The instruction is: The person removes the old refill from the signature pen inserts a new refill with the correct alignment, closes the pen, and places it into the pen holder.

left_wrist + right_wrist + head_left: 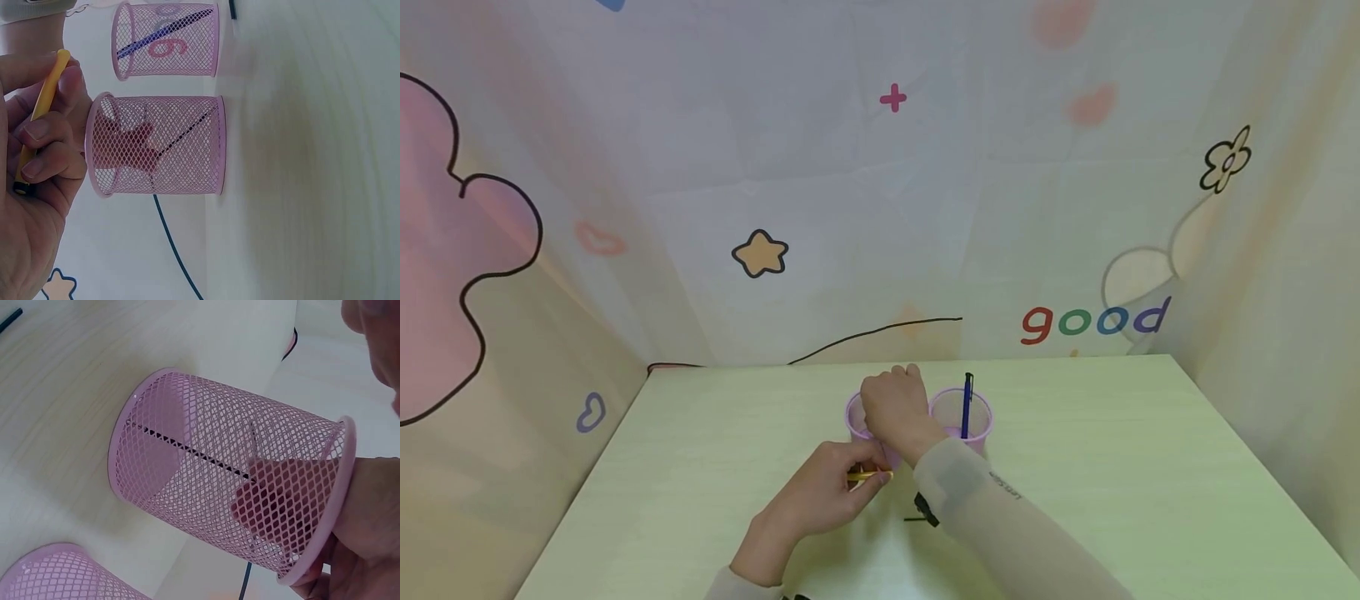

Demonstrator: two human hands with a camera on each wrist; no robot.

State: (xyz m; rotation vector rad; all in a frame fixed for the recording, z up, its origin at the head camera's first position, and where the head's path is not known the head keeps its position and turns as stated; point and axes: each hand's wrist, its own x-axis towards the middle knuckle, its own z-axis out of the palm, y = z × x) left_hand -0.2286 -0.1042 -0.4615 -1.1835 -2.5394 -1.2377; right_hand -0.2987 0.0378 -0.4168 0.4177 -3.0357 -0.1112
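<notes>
In the head view my left hand (820, 496) is in front of a pink mesh pen holder (156, 144), pinching a yellow pen (44, 103) with a dark tip between thumb and fingers. My right hand (895, 408) reaches across to that same holder and grips it at the rim. Through the mesh some of its fingers show, while others curl outside the rim in the right wrist view. The holder stands upright, its mouth partly hidden by the right hand. A second pink mesh holder (985, 425) stands to its right with a blue pen (966, 408) leaning inside.
A thin dark stick (913, 520) lies on the pale table (1120, 483) near the right sleeve, which covers part of it. Behind the table's far edge hangs a printed curtain (820, 167), and it also closes off both sides.
</notes>
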